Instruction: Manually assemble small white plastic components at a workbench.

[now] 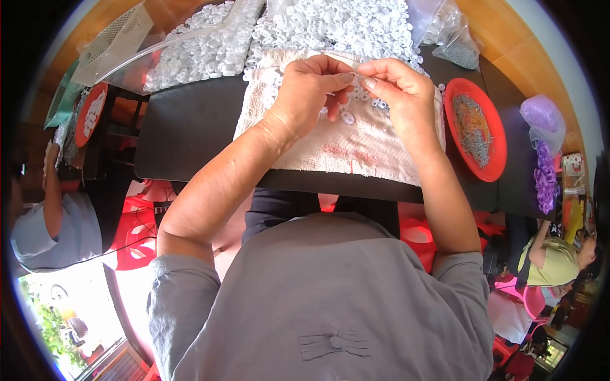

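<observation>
A small white plastic ring-shaped piece [356, 77] is pinched between the fingertips of both hands, held just above the far edge of a cream terry towel [356, 149] spread on the dark counter [190, 127]. It is too small and too covered by the fingers to tell whether it is one part or two being pressed together. The left hand [308, 89] is closed around it, thumb and forefinger meeting at the piece, the other fingers curled under. The right hand [400, 89] meets it from the other side, also clamped on the piece with its fingertips, wrist bent inward so the knuckles face up. Both forearms rise from the lower edge and converge over the towel.

A few loose white pieces [348, 117] lie on the towel just below the hands. Beyond them spreads a large heap of the same white plastic pieces [330, 28], partly inside a clear plastic bag [184, 54]. To the right sits a red round plate of small metal springs [475, 127], with a bag of purple pieces [543, 152] further right.

The grip is fingertip-only on a tiny, smooth part, so a slip could likely flick it into the heap or off the counter edge. The loose pieces beneath could also be brushed away by the heel of either hand.
</observation>
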Motion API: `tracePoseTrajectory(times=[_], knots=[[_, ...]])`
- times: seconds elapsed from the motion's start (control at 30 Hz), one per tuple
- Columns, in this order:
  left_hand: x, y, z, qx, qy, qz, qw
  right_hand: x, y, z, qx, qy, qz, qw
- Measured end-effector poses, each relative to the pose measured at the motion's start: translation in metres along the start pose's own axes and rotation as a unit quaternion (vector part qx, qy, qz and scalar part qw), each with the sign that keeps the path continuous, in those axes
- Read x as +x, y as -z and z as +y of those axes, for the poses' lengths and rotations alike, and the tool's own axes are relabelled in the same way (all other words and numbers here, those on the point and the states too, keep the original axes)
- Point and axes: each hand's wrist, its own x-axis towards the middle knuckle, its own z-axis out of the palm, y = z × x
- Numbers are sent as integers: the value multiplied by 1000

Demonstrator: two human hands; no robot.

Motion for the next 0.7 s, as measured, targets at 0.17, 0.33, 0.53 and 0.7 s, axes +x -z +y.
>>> tracePoseTrajectory(times=[0.17,0.33,0.53,0.7], knots=[[0,-3,-1,21,-18,5,1000,-1,-2,7,-7,34,5,999],[-1,-4,-2,35,-22,10,999,-2,-4,7,-15,48,14,999],[-1,-4,-3,37,-30,18,999,-5,-4,4,-31,95,46,994],[-3,-7,-3,52,-36,23,998,-5,-5,4,-57,100,47,992]])
